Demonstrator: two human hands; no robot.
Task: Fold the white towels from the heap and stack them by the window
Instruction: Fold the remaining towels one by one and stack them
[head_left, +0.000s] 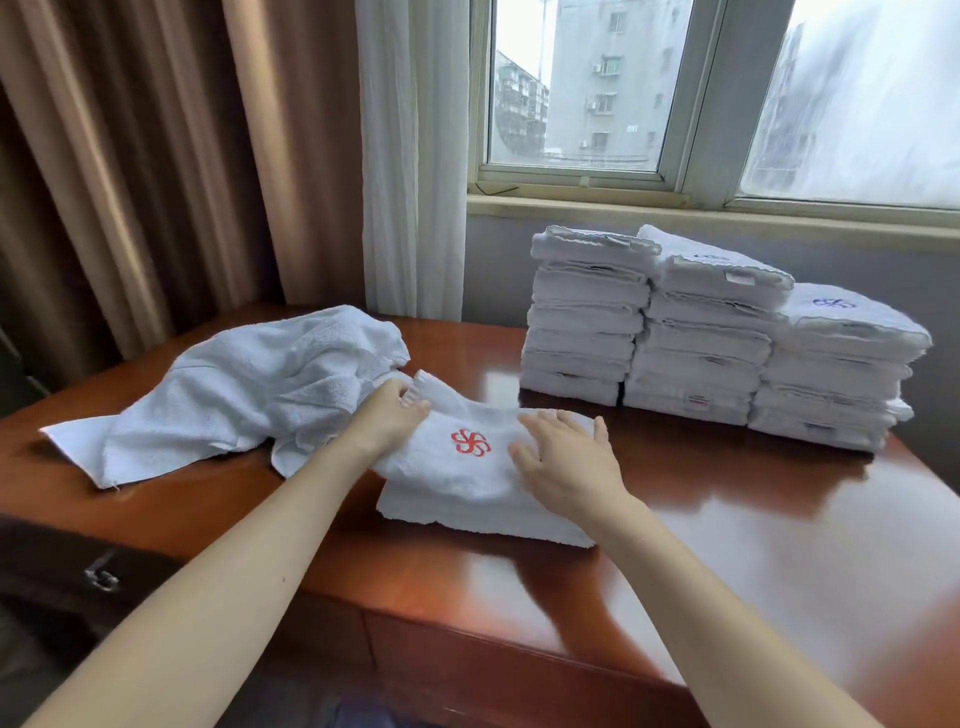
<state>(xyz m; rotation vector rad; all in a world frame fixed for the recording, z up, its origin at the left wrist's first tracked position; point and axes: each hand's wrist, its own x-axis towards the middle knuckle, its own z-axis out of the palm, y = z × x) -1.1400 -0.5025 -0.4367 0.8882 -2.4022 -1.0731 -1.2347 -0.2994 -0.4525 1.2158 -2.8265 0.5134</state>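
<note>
A folded white towel with a red pinwheel logo lies on the wooden table in front of me. My left hand rests on its left far corner, fingers curled over the cloth edge. My right hand lies flat on the towel's right side, fingers straight and spread. The heap of unfolded white towels sprawls to the left, touching the folded one. Three stacks of folded white towels stand under the window at the back right.
Brown drapes and a white sheer curtain hang behind the heap. The window sill runs above the stacks. A dark bag with a metal clasp sits at the table's left front edge.
</note>
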